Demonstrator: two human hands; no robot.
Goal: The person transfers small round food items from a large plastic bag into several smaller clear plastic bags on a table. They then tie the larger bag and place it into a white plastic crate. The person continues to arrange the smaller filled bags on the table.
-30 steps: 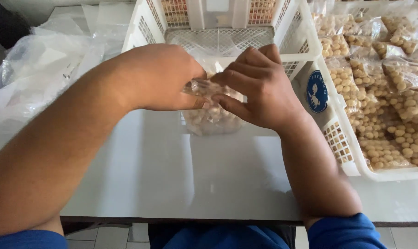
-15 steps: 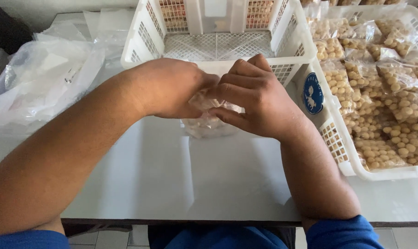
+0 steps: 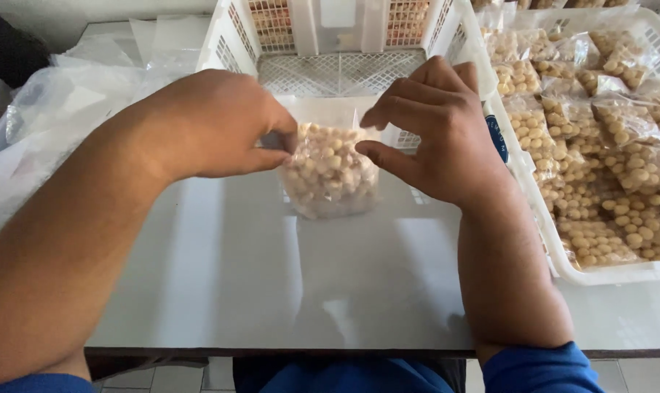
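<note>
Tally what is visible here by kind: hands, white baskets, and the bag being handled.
Hands: 2, left hand and right hand
White baskets: 2, middle basket and side basket
Held bag of round snacks: 1
Total: 5

I see soft daylight from the far side; the glossy bench (image 3: 271,291) gives pale streaks of glare and faint reflections of both arms. The picture is bright and mostly sharp, only the plastic sheets (image 3: 46,124) at the left edge look washed out
</note>
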